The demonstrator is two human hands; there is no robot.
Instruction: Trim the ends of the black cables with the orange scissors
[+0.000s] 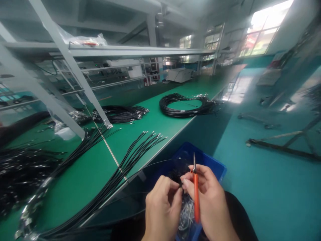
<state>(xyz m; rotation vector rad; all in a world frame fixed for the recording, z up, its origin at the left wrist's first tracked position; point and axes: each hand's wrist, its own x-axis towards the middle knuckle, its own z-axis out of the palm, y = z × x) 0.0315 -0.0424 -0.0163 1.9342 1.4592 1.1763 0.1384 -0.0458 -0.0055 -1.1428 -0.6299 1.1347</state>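
My left hand (164, 199) is closed, thumb and forefinger pinching a small black cable end (180, 185). Its fingertips meet those of my right hand (209, 197), which also touches that end. Across the right palm lie orange-handled snips (196, 197), their narrow pointed tip upward; the blades look closed. Directly below both hands stands a blue bin (217, 167) with clear plastic scraps (185, 214) inside. To the left, a bundle of black cables (112, 182) with pale tips curves over the bench edge.
The green bench (147, 160) carries a large coil of black cables (175, 113), another coil (120, 113) behind it, and a dark heap of cables (22, 174) at far left. White shelf posts (82, 77) rise from the bench. A wheeled stand (281, 144) is on the right.
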